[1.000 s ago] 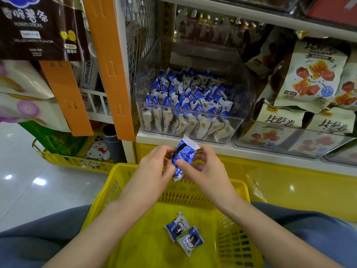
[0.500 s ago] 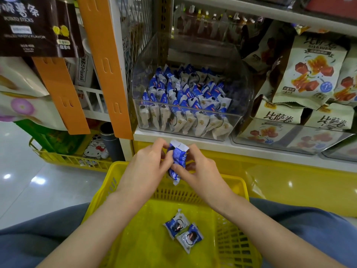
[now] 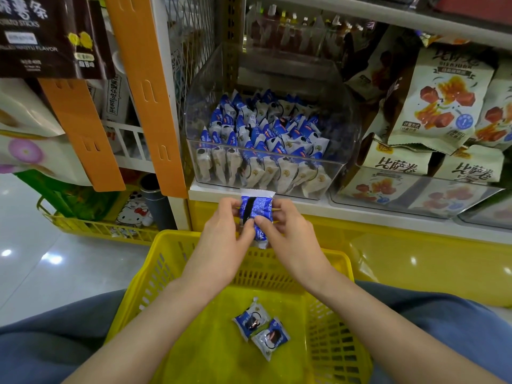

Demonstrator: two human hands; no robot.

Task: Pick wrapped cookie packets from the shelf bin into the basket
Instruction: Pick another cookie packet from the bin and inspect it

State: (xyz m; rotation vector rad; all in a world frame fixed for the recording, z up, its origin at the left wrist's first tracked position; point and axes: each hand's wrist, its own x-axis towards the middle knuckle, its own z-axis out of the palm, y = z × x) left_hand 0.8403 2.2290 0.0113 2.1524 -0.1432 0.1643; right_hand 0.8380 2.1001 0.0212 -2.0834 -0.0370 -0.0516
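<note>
A blue and white wrapped cookie packet (image 3: pixel 258 214) is held upright between both hands, above the far rim of the yellow basket (image 3: pixel 177 261). My left hand (image 3: pixel 221 242) pinches its left side and my right hand (image 3: pixel 291 239) pinches its right side. Two more packets (image 3: pixel 261 329) lie side by side on the basket floor. The clear shelf bin (image 3: pixel 340 151), just beyond my hands, holds several rows of the same packets (image 3: pixel 257 142).
Snack bags (image 3: pixel 440 98) fill the bins to the right of the cookie bin. An orange upright (image 3: pixel 144 87) and a wire panel stand to the left. A second yellow basket (image 3: pixel 91 225) sits on the glossy floor at left. My blue-clad legs flank the basket.
The packet has been turned from tilted to upright between both hands, now showing its back seam. The view has shifted slightly; the two packets in the basket have not moved.
</note>
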